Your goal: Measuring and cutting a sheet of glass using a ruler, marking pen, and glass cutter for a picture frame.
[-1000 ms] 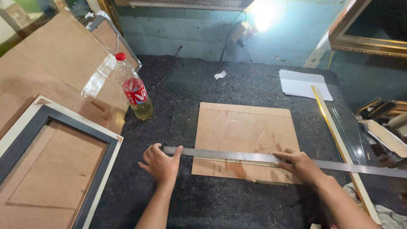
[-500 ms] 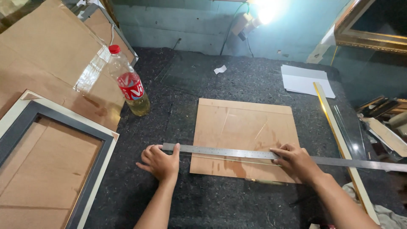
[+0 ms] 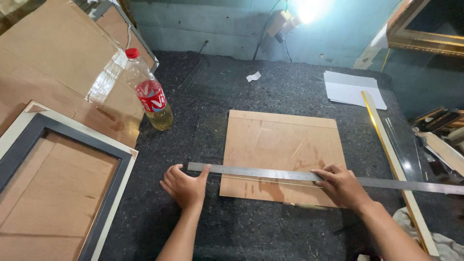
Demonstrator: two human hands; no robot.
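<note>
Hands pinning one steel ruler across one brown board

Hands, two of them and both yours, sit nearest. Your left hand [image 3: 186,186] lies spread and flat, fingers fanned on the dark felt table [image 3: 227,232], its fingertips pressing the left end of the steel ruler [image 3: 270,172]. Your right hand [image 3: 342,185] rests palm down with fingers together, pressing the ruler onto the brown board [image 3: 285,152]. You have one ruler, lying left to right across the board's near part, just above its near edge; its right end runs well past the board's right edge. One board lies flat mid-table. Left of your left hand, one grey picture frame [image 3: 58,188] with a pale border lies at the table's edge. Right of the board, one long gold moulding strip [image 3: 394,164] runs near to far. Open felt shows between board and frame. Farther left stands one plastic bottle [image 3: 150,96] with a red cap, upright. Beyond the board, bare felt reaches the wall; one stack of white sheets [image 3: 353,89] lies far right.
</note>
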